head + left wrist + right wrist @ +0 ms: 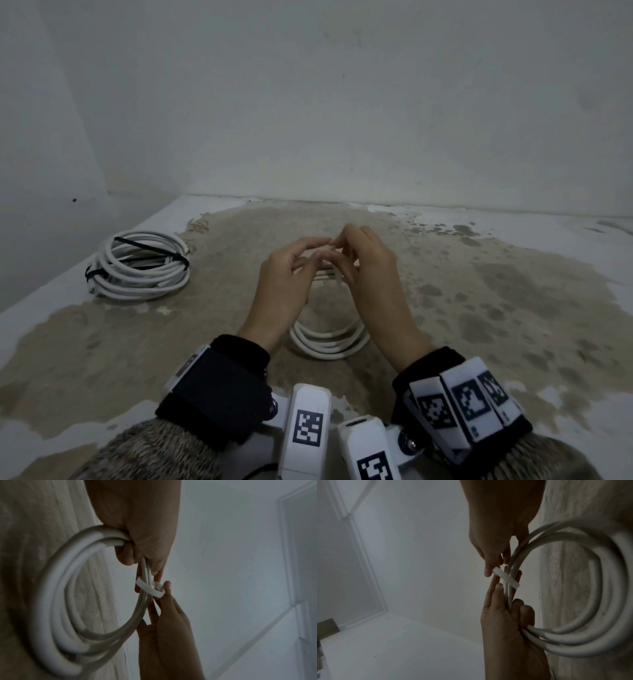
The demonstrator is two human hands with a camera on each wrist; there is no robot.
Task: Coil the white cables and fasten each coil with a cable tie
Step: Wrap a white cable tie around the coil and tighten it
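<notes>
A white cable coil point(328, 342) stands upright on the worn table between my hands, its lower loops resting on the surface. My left hand point(306, 262) grips the top of the coil point(51, 588), fingers curled round the bundled strands point(524, 627). A white cable tie point(150, 588) wraps across the strands just beyond that grip. My right hand point(339, 248) pinches the tie's end point(498, 573) between thumb and fingertips point(167, 586). The tie's head is hidden behind the fingers.
A pile of white coiled cables point(137, 267) bound with black ties point(150, 248) lies at the far left of the table point(513, 308). A pale wall point(342, 102) rises right behind the table's far edge.
</notes>
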